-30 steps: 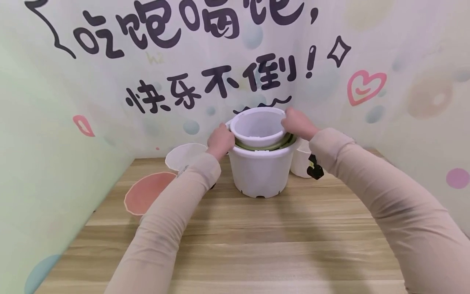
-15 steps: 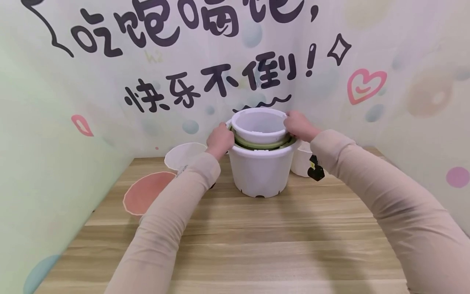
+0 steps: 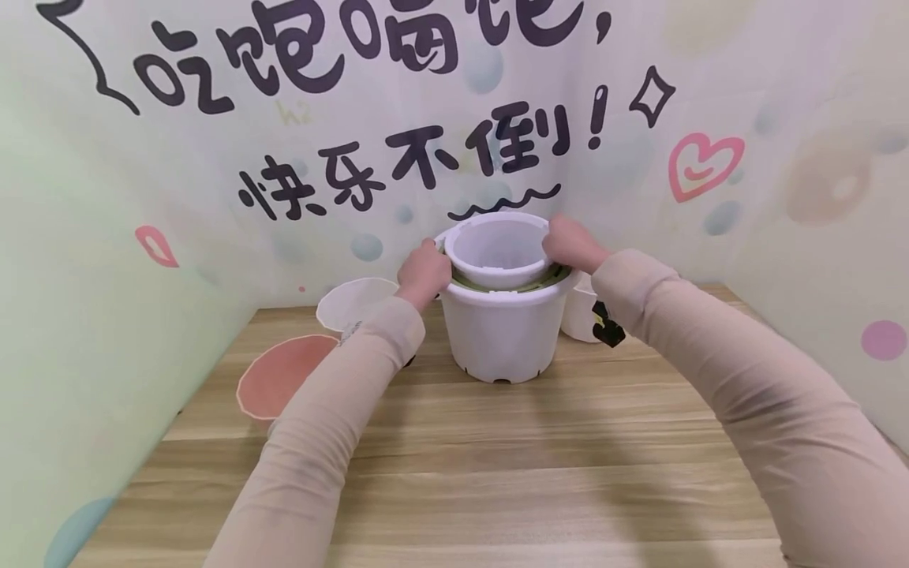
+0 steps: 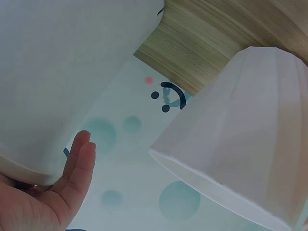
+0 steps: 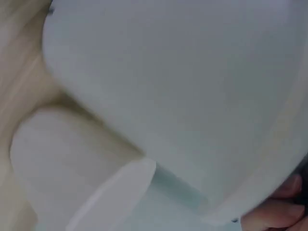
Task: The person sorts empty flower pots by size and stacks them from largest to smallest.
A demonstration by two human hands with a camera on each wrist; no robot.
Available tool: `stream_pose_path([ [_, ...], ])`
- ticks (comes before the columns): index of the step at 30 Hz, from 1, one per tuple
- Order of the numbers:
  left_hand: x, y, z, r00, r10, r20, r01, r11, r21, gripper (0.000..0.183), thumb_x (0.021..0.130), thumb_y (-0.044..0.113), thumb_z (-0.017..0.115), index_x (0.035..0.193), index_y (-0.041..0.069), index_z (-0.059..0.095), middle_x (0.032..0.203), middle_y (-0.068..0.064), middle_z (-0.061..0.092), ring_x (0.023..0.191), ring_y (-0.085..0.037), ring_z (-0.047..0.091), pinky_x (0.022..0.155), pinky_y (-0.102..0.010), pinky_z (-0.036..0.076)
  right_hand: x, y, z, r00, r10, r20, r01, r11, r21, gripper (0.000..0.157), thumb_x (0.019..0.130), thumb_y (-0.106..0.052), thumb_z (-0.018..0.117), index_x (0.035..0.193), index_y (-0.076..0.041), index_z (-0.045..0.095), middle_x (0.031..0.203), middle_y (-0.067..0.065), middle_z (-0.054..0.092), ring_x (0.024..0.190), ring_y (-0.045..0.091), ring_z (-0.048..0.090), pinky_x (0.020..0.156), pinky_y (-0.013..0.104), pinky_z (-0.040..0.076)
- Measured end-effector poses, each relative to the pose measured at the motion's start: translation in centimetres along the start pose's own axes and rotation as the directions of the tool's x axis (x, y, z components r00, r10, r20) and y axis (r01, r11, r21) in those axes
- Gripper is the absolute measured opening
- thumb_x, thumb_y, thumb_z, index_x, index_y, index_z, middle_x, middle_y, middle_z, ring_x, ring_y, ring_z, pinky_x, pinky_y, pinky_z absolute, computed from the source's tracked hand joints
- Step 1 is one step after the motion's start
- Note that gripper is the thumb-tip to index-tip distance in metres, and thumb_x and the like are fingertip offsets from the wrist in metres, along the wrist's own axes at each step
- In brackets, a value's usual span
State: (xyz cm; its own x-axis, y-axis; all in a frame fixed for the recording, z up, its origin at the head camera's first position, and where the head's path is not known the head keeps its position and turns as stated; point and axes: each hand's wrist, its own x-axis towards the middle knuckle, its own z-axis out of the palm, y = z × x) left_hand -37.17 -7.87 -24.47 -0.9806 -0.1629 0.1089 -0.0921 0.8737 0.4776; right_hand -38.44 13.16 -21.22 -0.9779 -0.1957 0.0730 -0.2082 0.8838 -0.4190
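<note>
A large white plastic flower pot [image 3: 500, 335] stands upright on the wooden table. Nested in it is a green pot [image 3: 543, 280], of which only the rim shows. A smaller white flower pot [image 3: 497, 270] sits inside the green one, tipped slightly toward me. My left hand [image 3: 424, 272] holds the large pot's rim at its left side; in the left wrist view its fingers [image 4: 83, 163] lie along the outside wall below the rim. At the right, my right hand [image 3: 574, 243] pinches the smaller white pot's rim. Its fingertips are mostly hidden in the right wrist view.
A pink faceted pot [image 3: 284, 377] and a white faceted pot [image 3: 355, 300] stand at the left, partly behind my left sleeve. Another white pot [image 3: 578, 315] with a black tag [image 3: 607, 325] is behind the stack at right. A printed wall sheet [image 3: 398, 213] closes off the back.
The smaller white pot first settled a little lower in the green pot, then tipped toward me again, covering more of the green rim. My right hand shifted slightly left; my left hand stayed put.
</note>
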Motion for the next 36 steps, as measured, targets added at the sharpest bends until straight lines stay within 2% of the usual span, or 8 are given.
stream_pose_path([
  [4,0.0,0.1,0.0,1.0,-0.003,-0.001,0.003,1.0,-0.011,0.038,0.081,0.021,0.031,0.115,0.007,0.037,0.103,-0.011,0.05,0.087,-0.023,0.049,0.07,-0.037,0.04,-0.3,0.1,-0.5,0.999,-0.01,0.034,0.012,0.996,-0.085,0.021,0.077,-0.006,0.033,0.09,0.004,0.045,0.078,0.014,0.046,0.067,0.025,0.047,0.056,0.03,0.038],
  [7,0.0,0.0,0.1,1.0,-0.007,0.003,0.007,1.0,-0.011,0.037,0.081,0.021,0.031,0.115,0.007,0.037,0.103,-0.011,0.05,0.087,-0.023,0.049,0.07,-0.037,0.04,-0.4,1.0,-1.1,0.999,-0.015,0.05,0.018,0.999,-0.051,0.028,0.084,-0.013,0.031,0.1,0.005,0.046,0.084,0.015,0.048,0.07,0.024,0.046,0.057,0.029,0.039],
  [11,0.1,0.0,0.1,1.0,-0.009,0.014,0.009,1.0,-0.003,0.037,0.082,0.022,0.03,0.115,0.007,0.036,0.103,-0.011,0.05,0.088,-0.024,0.049,0.07,-0.037,0.04,-0.4,3.2,-2.6,0.999,-0.004,0.039,0.003,1.0,0.026,0.037,0.087,-0.023,0.028,0.106,0.003,0.046,0.077,0.013,0.048,0.059,0.019,0.045,0.049,0.027,0.039],
  [15,0.1,0.1,0.1,1.0,-0.017,0.017,0.017,1.0,-0.001,0.037,0.082,0.022,0.03,0.116,0.008,0.036,0.104,-0.011,0.049,0.088,-0.023,0.048,0.071,-0.037,0.04,-0.8,5.7,-4.3,1.0,0.029,0.004,-0.03,0.998,0.055,0.035,0.087,-0.027,0.028,0.098,0.001,0.046,0.06,0.006,0.042,0.047,0.016,0.039,0.045,0.028,0.037],
  [19,0.0,0.1,0.1,1.0,-0.018,0.017,0.018,1.0,-0.006,0.037,0.083,0.022,0.03,0.116,0.008,0.035,0.105,-0.011,0.049,0.088,-0.023,0.048,0.07,-0.036,0.04,-1.5,8.7,-5.0,0.997,0.074,-0.001,-0.074,0.996,0.051,0.035,0.087,-0.028,0.029,0.098,0.0,0.046,0.057,0.007,0.042,0.046,0.018,0.04,0.045,0.029,0.037],
  [27,0.0,0.0,0.0,1.0,-0.013,0.009,0.014,0.999,-0.03,0.039,0.082,0.022,0.029,0.118,0.008,0.034,0.105,-0.011,0.049,0.086,-0.024,0.048,0.07,-0.037,0.04,-1.9,13.8,-2.4,0.983,0.168,0.078,-0.176,0.978,0.108,0.055,0.084,-0.03,0.035,0.127,0.002,0.026,0.064,0.01,0.051,0.05,0.016,0.045,0.043,0.027,0.037],
  [33,0.0,0.0,0.1,1.0,-0.012,0.013,0.013,0.999,-0.042,0.04,0.082,0.022,0.029,0.119,0.008,0.035,0.105,-0.011,0.049,0.085,-0.024,0.048,0.069,-0.036,0.04,-1.8,15.3,0.6,0.957,0.225,0.181,-0.263,0.938,0.224,0.064,0.08,-0.023,0.037,0.132,-0.001,0.007,0.059,0.008,0.054,0.045,0.014,0.047,0.04,0.024,0.034],
  [36,0.0,0.0,0.2,1.0,-0.013,0.011,0.013,0.999,-0.042,0.039,0.082,0.022,0.029,0.119,0.008,0.035,0.104,-0.011,0.049,0.084,-0.024,0.048,0.069,-0.036,0.04,-1.6,15.8,1.8,0.963,0.226,0.149,-0.259,0.926,0.273,0.062,0.078,-0.017,0.036,0.132,-0.002,0.01,0.054,0.006,0.052,0.041,0.013,0.045,0.037,0.024,0.032],
])
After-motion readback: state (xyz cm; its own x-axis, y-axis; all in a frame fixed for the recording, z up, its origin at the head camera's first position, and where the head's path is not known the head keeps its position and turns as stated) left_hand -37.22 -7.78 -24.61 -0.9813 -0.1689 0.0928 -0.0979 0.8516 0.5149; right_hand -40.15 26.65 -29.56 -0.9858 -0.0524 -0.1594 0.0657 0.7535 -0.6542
